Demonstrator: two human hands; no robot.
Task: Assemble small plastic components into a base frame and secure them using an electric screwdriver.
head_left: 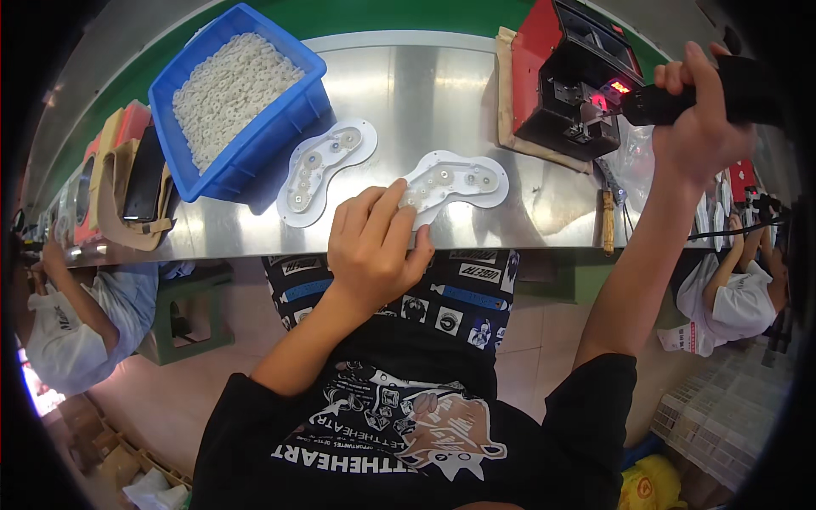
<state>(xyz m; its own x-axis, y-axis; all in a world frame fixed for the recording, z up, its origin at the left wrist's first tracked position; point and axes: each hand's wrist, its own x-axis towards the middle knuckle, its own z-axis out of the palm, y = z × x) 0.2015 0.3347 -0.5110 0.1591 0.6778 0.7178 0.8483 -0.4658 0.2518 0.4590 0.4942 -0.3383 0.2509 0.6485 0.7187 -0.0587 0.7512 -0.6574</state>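
Observation:
My left hand (pixel 374 242) grips the near left end of a white plastic gear housing (pixel 484 197), fingertips on top and thumb at its front edge. Small pale gears sit inside that housing; my fingers hide part of it. A second white gear housing (pixel 320 208), also with gears, lies to its left against a blue bin. Raised at the right, my right hand (pixel 701 119) is closed round a thick black electric screwdriver (pixel 748 89). The screwdriver's narrow end is beside the front of a red and black screw feeder (pixel 568 102) with a lit red display.
The blue bin (pixel 293 110), full of small white rings, stands at the back left of the metal table (pixel 399 85). A dark phone (pixel 146 183) leans further left. A wooden-handled tool (pixel 608 221) lies at the right front edge. Other people sit at both sides.

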